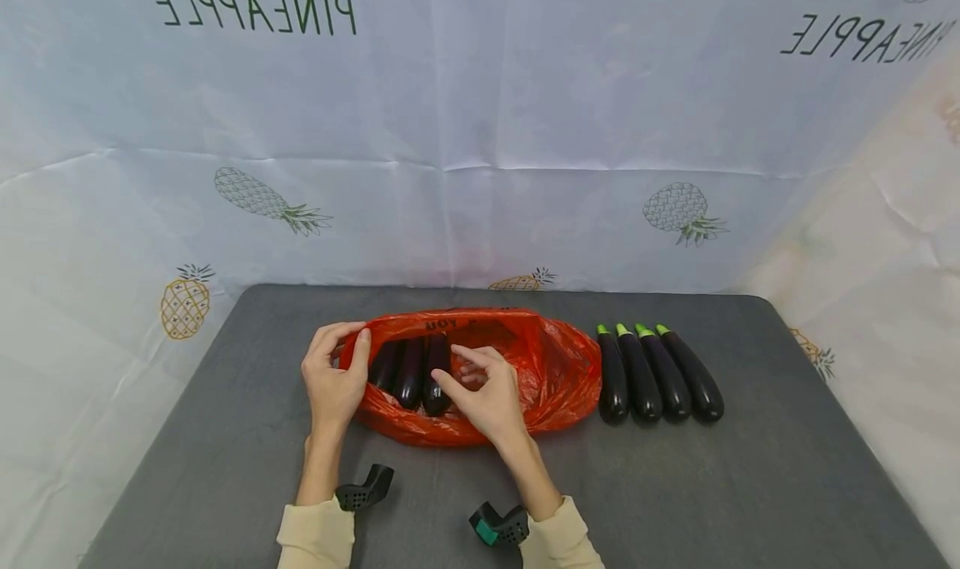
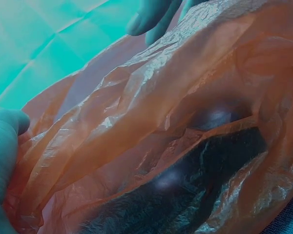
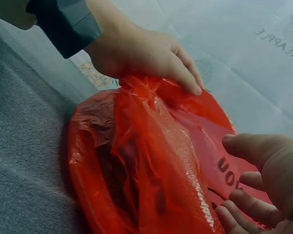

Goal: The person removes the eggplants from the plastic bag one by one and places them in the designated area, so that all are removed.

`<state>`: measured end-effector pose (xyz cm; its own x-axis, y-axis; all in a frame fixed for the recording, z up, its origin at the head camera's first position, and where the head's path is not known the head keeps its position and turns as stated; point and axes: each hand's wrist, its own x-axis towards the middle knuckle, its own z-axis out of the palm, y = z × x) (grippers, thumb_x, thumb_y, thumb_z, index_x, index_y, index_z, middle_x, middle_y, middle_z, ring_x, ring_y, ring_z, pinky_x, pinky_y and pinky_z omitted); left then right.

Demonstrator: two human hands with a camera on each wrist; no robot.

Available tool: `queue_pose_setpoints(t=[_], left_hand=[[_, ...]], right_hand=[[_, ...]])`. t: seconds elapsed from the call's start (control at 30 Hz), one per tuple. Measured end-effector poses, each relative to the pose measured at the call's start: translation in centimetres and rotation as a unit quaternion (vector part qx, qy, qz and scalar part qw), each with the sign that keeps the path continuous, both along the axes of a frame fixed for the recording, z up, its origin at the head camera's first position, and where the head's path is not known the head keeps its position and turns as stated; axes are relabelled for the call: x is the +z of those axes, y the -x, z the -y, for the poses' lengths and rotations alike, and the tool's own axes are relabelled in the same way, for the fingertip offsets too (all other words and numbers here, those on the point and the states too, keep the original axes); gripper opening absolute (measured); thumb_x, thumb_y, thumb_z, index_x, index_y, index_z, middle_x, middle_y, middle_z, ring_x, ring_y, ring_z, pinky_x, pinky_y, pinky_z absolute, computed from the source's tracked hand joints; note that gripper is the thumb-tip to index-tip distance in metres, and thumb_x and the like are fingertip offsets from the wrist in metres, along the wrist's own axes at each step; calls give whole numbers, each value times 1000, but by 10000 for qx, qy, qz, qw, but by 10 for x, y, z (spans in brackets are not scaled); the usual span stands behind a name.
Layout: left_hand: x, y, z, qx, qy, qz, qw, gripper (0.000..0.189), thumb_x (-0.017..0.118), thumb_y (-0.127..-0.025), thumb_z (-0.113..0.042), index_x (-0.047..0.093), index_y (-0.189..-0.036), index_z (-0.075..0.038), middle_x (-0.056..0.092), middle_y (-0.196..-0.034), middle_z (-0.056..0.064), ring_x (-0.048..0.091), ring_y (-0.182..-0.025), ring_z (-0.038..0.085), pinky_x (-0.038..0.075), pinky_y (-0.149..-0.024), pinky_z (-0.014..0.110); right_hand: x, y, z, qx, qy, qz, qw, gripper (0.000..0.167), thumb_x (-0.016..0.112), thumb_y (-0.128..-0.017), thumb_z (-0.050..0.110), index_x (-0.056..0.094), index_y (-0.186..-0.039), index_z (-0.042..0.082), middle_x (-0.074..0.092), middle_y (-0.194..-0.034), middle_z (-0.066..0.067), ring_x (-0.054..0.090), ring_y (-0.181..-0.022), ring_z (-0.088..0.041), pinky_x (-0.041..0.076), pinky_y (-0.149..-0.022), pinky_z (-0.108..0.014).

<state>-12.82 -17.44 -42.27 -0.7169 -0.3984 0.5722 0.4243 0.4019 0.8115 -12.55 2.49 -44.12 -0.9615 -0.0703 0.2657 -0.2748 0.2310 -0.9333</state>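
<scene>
A red plastic bag (image 1: 566, 373) lies with its mouth spread wide on the grey table. Inside its left part are three dark eggplants (image 1: 409, 373) side by side. My left hand (image 1: 333, 381) grips the bag's left edge, thumb over the rim and fingers outside. Over the opening, my right hand (image 1: 491, 398) has thumb and fingers apart with nothing between them, close to the rightmost eggplant in the bag. In the right wrist view, the left hand (image 3: 146, 56) holds the gathered bag edge, while the right hand's fingers (image 3: 251, 207) hang loosely bent over the bag.
Several eggplants (image 1: 643, 377) with green stem ends lie in a row on the table, just right of the bag. A white cloth (image 1: 480, 227) printed with pineapples hangs behind the grey table (image 1: 780, 461). Both wrists wear black bands (image 1: 365, 487).
</scene>
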Motion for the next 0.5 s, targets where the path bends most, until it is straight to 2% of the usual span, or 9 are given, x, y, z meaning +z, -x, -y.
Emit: queue_pose_setpoints(t=[0.3, 0.5], left_hand=[[0, -1, -2, -13, -13, -58, 10000, 12, 67, -91, 7, 73, -101, 11, 64, -100, 25, 57, -92, 4, 45, -83, 13], [1, -1, -3, -6, 18, -91, 10000, 12, 67, -91, 8, 73, -100, 12, 64, -99, 26, 57, -92, 1, 45, -83, 12]], right_hand=[[-4, -2, 4, 54, -184, 120, 9997, 48, 85, -84, 24, 72, -125, 2, 69, -108, -19, 69, -89, -31, 61, -80, -28], [-10, -2, 3, 128, -495, 197, 9985, 51, 85, -84, 26, 72, -126, 2, 69, -111, -19, 69, -89, -30, 61, -80, -32]])
